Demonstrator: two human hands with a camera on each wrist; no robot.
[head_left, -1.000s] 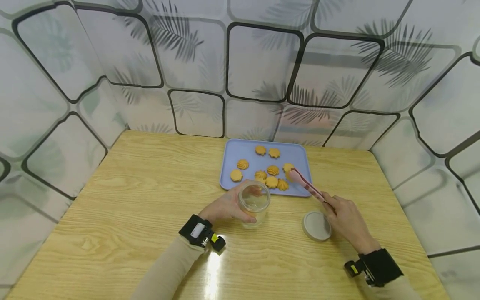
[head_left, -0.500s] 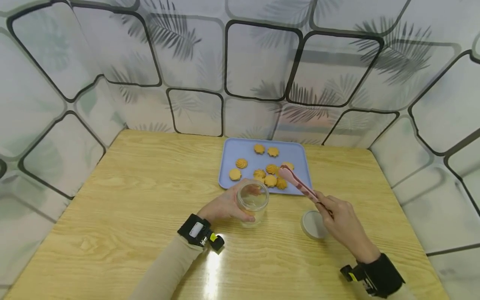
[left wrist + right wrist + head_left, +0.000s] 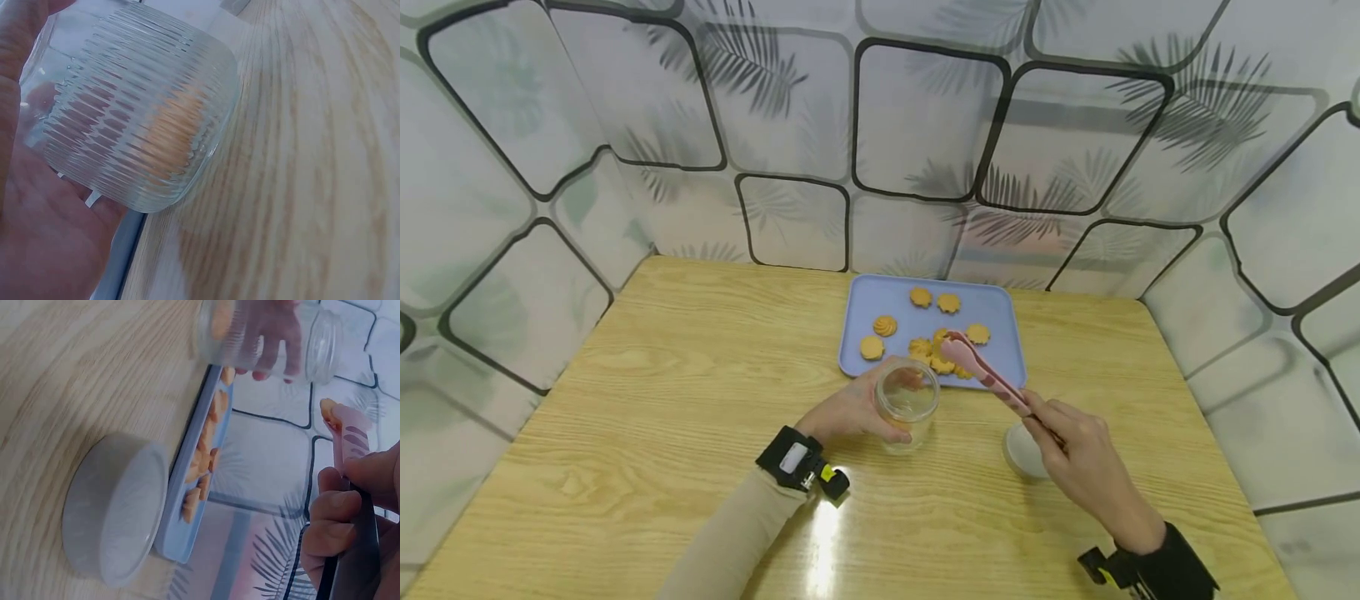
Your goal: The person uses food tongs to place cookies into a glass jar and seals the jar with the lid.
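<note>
My left hand (image 3: 853,412) grips a clear ribbed glass jar (image 3: 908,404), its mouth uncovered, just in front of the blue tray (image 3: 857,300). Through the jar wall in the left wrist view shows an orange-brown cookie (image 3: 172,131) near the bottom. My right hand (image 3: 1078,454) holds pink tongs (image 3: 981,371) above the tray's front right part. Between the tong tips a cookie (image 3: 328,414) is pinched, seen clearly in the right wrist view. Several golden cookies (image 3: 885,326) lie on the tray; the tongs and jar hide some of them.
A round pale lid (image 3: 1022,454) lies on the wooden table (image 3: 700,350) to the right of the jar, partly under my right hand. Patterned curtain (image 3: 925,125) encloses the table's back and sides.
My right hand has carried the tongs leftward from the tray's right side towards the jar, now covering part of the lid. My left hand and the jar stay in place.
</note>
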